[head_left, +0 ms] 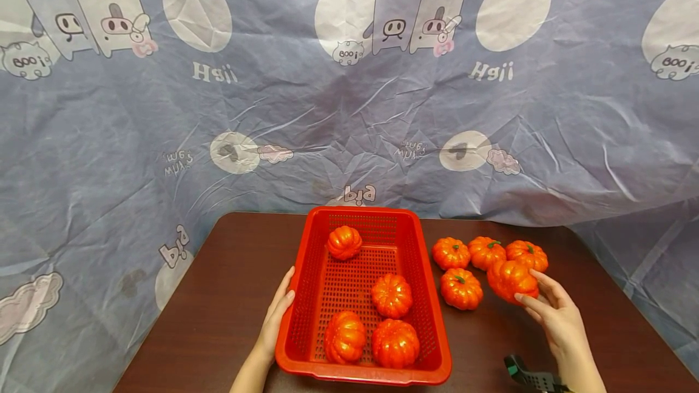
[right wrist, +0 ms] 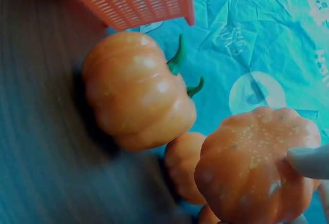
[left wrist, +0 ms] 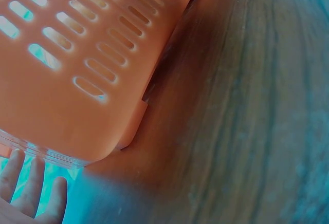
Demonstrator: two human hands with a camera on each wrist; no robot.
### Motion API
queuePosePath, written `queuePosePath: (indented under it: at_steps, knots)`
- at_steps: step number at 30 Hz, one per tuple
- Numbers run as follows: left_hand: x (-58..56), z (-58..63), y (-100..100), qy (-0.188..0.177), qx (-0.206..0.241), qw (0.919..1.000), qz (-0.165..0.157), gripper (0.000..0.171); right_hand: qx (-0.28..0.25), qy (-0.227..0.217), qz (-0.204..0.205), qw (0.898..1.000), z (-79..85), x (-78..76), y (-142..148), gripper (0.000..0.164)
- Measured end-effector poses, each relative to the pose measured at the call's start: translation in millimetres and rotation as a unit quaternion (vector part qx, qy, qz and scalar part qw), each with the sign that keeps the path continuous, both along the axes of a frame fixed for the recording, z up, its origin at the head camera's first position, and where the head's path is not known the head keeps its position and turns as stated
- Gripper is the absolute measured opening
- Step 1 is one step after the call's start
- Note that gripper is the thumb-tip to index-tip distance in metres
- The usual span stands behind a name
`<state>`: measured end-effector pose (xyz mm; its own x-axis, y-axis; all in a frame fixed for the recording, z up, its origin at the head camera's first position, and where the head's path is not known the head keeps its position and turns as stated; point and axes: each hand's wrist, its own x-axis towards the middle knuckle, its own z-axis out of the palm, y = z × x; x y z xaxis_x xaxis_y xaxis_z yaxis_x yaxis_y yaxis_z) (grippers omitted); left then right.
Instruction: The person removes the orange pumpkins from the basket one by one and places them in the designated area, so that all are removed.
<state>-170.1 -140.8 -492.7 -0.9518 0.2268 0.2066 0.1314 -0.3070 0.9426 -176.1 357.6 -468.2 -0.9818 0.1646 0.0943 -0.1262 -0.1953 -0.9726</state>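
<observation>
Pinching pumpkin point(head_left: 511, 281) with right hand point(head_left: 561, 317) near far-right corner of tabletop point(head_left: 568, 256); touching left side of red basket point(head_left: 360, 372) with straight-fingered left hand point(head_left: 274, 317).

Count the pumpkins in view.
9: four pumpkins in the red basket, one far, three nearer; four on the table to its right; one in the right grip. Another could hide behind the held one.

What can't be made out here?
Head: rest of the black device, cut off by bottom edge.
Left wrist: rest of the left hand, cut off by bottom-left corner.
Right wrist: rest of the basket, cut off by top edge.
Right wrist: far side of the held pumpkin, hidden by its body.
</observation>
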Motion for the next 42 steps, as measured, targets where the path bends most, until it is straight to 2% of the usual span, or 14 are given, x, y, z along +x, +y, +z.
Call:
queuePosePath:
  at_steps: [3, 8, 11, 14, 21, 27, 30, 32, 35, 39, 42]
  knots:
    - [0.0, 0.0, 0, 0.002, 0.001, 1.0000, -0.001, 0.055, 0.009, -0.006, -0.011, 1.000, -17.8, -6.9, 10, 0.055]
    - [0.0, -0.2, 0, 0.003, 0.005, 1.0000, -0.005, 0.055, 0.032, -0.011, -0.061, 0.998, -56.7, -23.6, 31, 0.063]
    - [-0.2, -0.2, 0, 0.003, 0.008, 0.9999, -0.006, 0.054, 0.034, -0.006, -0.084, 0.996, -68.7, -27.7, 34, 0.064]
    - [-0.4, -0.2, 0, 0.004, 0.008, 0.9999, -0.007, 0.053, 0.054, -0.003, -0.094, 0.994, -65.1, -22.7, 26, 0.060]
    - [-0.5, 0.0, 0, 0.004, 0.004, 1.0000, -0.005, 0.054, 0.031, -0.012, -0.099, 0.994, -38.0, -3.9, 1, 0.056]
    - [-0.8, -0.1, 0, 0.007, 0.000, 1.0000, -0.003, 0.055, 0.081, -0.083, -0.122, 0.986, -28.6, -2.3, -5, 0.045]
    - [-0.7, -0.2, -1, 0.006, 0.001, 1.0000, -0.003, 0.055, 0.087, -0.108, -0.140, 0.980, -28.6, -3.7, -5, 0.037]
    - [-0.6, -0.4, -1, 0.004, 0.002, 1.0000, -0.003, 0.055, 0.085, -0.117, -0.148, 0.978, -29.0, -4.1, -5, 0.038]
    - [-0.4, -1.0, -1, 0.001, 0.003, 1.0000, -0.001, 0.054, 0.086, -0.122, -0.143, 0.978, -43.1, -11.6, 6, 0.051]
    - [-0.4, -1.8, -1, -0.003, -0.001, 1.0000, 0.002, 0.053, 0.122, -0.166, -0.100, 0.973, -64.5, -23.5, 27, 0.075]
    - [-0.6, -2.2, -1, -0.005, -0.004, 1.0000, 0.004, 0.053, 0.134, -0.194, -0.059, 0.970, -64.0, -23.0, 33, 0.073]
